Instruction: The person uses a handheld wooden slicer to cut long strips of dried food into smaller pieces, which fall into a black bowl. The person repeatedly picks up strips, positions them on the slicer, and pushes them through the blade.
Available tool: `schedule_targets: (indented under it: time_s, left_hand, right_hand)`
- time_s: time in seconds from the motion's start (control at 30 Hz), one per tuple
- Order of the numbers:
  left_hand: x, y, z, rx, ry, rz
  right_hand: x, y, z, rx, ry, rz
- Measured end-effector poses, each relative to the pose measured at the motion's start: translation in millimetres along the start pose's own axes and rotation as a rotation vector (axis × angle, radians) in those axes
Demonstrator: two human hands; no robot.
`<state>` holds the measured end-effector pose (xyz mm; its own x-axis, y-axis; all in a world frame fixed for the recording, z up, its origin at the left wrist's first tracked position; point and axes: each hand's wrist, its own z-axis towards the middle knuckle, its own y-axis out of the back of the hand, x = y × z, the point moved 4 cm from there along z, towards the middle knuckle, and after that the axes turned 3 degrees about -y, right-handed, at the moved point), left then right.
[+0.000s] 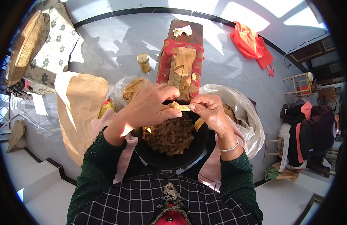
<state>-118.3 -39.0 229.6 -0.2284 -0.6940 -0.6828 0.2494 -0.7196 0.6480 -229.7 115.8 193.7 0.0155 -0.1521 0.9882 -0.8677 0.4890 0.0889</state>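
A folded, pale-tan leaf-like strip (180, 107) spans the gap between my hands. My right hand (211, 111) pinches one end between thumb and fingers. The other end runs into my left hand (151, 104), whose thumb and forefinger are spread around it; its inner fingers are hidden. Another piece of yellowish strip (199, 124) hangs below my right hand. Beneath both hands a black basin (162, 164) holds many short, brown, rolled or folded pieces (169, 135). Just beyond my hands, a curved piece of wood (184, 66) lies on a red patterned cloth (196, 67) over a wooden bench (187, 26).
Clear plastic bags with tan strips flank the basin, one left (134, 87), one right (243, 107). A lidded jar (143, 62) stands on the floor beside the bench. Brown paper (83, 109) lies left. Red bags (248, 40) rest far right. A seated person (311, 135) is at right.
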Motion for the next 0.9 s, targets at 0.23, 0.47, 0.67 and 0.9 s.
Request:
schedule_targets:
  time_s: [0.23, 0.47, 0.67, 0.9]
  left_hand:
    - [17, -17, -4, 0.442, 0.239, -0.093]
    - [42, -5, 21, -0.096, 0.267, 0.018]
    - [66, -7, 30, -0.158, 0.303, 0.058]
    - [66, -11, 19, -0.03, 0.355, 0.143]
  right_hand:
    - [8, 3, 1, 0.02, -0.045, -0.248]
    - [-7, 21, 49, -0.268, 0.092, -0.234]
    - [-15, 18, 73, -0.436, 0.096, -0.32]
    - [-34, 29, 81, -0.39, -0.107, -0.722]
